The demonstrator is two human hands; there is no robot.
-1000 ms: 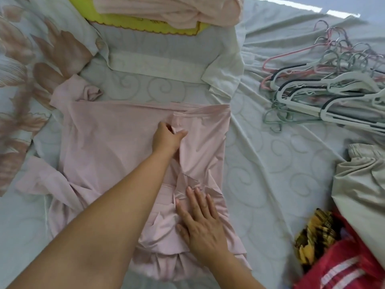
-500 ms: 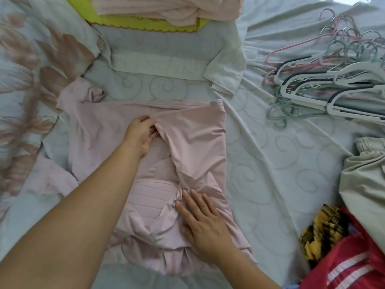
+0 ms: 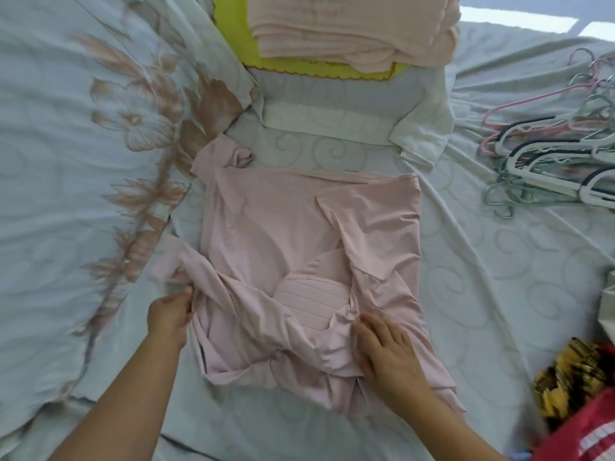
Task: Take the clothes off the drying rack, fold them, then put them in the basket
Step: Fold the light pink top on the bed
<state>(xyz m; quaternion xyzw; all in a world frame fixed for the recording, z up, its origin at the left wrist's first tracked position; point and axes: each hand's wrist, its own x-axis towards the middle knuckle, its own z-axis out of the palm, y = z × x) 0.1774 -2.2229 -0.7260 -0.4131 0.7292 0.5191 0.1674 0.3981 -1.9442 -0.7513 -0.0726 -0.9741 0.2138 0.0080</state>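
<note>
Left hand (image 3: 169,316) grips the pink garment (image 3: 299,227) at its left edge. Right hand (image 3: 389,356) presses flat, fingers straight, on its lower right

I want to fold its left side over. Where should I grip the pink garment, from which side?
Grip the loose sleeve sticking out left of the pink garment, coming from the left, where the left hand pinches it. The right hand presses the folded right side.

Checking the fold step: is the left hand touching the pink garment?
Touching. The head view shows the left hand gripping a bunched fold of the pink garment at its left edge.
</note>
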